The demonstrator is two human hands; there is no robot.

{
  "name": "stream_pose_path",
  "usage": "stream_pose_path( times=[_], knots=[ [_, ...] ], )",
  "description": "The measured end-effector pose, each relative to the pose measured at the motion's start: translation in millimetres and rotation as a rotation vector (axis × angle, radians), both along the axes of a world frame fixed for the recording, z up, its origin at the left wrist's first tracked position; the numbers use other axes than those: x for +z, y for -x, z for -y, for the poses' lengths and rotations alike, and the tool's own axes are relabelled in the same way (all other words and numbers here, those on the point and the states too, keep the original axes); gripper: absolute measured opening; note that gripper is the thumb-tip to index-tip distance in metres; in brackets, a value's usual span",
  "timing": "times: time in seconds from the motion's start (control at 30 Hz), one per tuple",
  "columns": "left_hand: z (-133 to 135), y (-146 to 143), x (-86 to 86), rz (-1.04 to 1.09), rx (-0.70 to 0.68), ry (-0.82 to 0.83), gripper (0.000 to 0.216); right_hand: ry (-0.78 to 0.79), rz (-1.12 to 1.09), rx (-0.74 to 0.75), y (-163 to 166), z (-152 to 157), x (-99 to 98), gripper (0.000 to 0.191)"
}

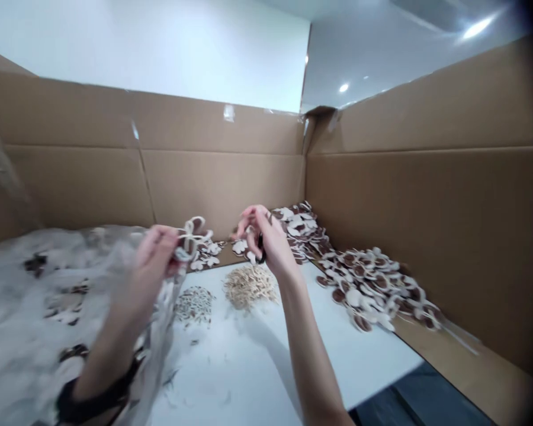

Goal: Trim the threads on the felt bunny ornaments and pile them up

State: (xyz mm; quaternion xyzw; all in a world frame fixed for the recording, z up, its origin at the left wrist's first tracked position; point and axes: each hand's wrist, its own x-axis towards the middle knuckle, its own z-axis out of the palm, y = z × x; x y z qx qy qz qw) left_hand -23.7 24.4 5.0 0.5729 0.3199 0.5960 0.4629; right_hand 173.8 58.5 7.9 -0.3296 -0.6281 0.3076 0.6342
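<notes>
My left hand (pixel 157 251) is closed and slightly blurred. It pinches a flower-shaped piece (pixel 193 235) with white-edged, dark petals, held up in front of the back cardboard wall. To its right, my right hand (pixel 264 234) is raised with its fingers curled. A small black object (pixel 261 248) shows against the palm; its kind is hidden by the fingers. Below the hands, on a white board (pixel 235 373), lie a heap of pale, thin strips (pixel 250 286) and a patch of small grey bits (pixel 194 305).
Tall cardboard walls (pixel 231 177) stand at the back and right. Brown-and-white petal pieces (pixel 373 281) are piled along the right, with another pile (pixel 299 225) in the far corner. A translucent plastic bag (pixel 18 307) with similar pieces fills the left.
</notes>
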Motion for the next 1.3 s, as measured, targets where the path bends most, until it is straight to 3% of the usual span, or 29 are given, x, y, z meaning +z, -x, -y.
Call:
stream_pose_path(
  times=[0.07, 0.17, 0.27, 0.4, 0.7, 1.0, 1.3],
  knots=[
    [-7.9, -1.4, 1.4, 0.015, -0.003, -0.011, 0.024, -0.006, 0.118, 0.165, 20.7, 19.8, -0.6, 0.027],
    [-15.0, -5.5, 1.2, 0.064, -0.127, 0.076, 0.020, -0.030, 0.274, 0.055, 32.9, 40.0, -2.5, 0.029],
    [-15.1, -5.6, -0.4, 0.112, -0.180, 0.103, 0.017, -0.079, 0.351, -0.044, 33.6, 40.8, -3.1, 0.032],
    [-14.8, -4.1, -3.6, 0.002, -0.158, 0.069, 0.020, -0.133, 0.402, -0.012, 36.4, 30.9, -3.1, 0.033],
    [-20.4, -5.2, -8.1, -0.029, -0.190, -0.009, 0.018, -0.127, 0.285, -0.027, 45.5, 26.5, -7.3, 0.022],
    [-19.6, -4.6, -7.0, -0.035, -0.202, -0.045, 0.019, -0.097, 0.125, 0.074, 42.9, 25.7, -6.2, 0.006],
    [-18.7, -2.6, -6.4, -0.007, -0.107, -0.043, 0.016, -0.077, 0.130, 0.130, 42.2, 21.9, -7.4, 0.014]
  ],
)
